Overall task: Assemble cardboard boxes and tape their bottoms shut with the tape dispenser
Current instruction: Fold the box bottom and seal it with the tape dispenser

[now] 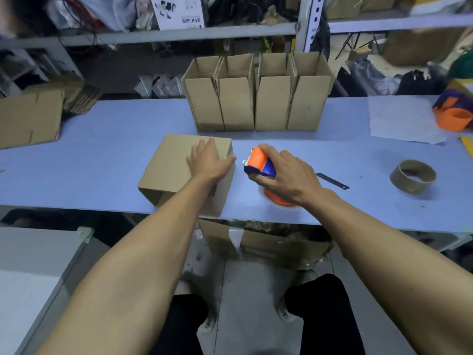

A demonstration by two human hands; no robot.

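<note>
A brown cardboard box [169, 165] lies bottom-up on the pale blue table [102, 155], near the front edge. My left hand [208, 161] rests flat on the box's top, fingers spread, thumb at its right edge. Just right of the box, my right hand [286, 172] grips an orange and blue tape dispenser [258, 162]. Its clear tape roll [279, 202] touches the table under my palm. The dispenser's front end points toward the box with a small gap between them.
Several assembled open boxes [256, 103] stand in a row at the table's back. Flat cardboard [28, 119] lies at the left. An empty tape core [412, 176], a dark ruler [332, 181], a white sheet [401, 119] and a second orange dispenser [454, 111] sit right.
</note>
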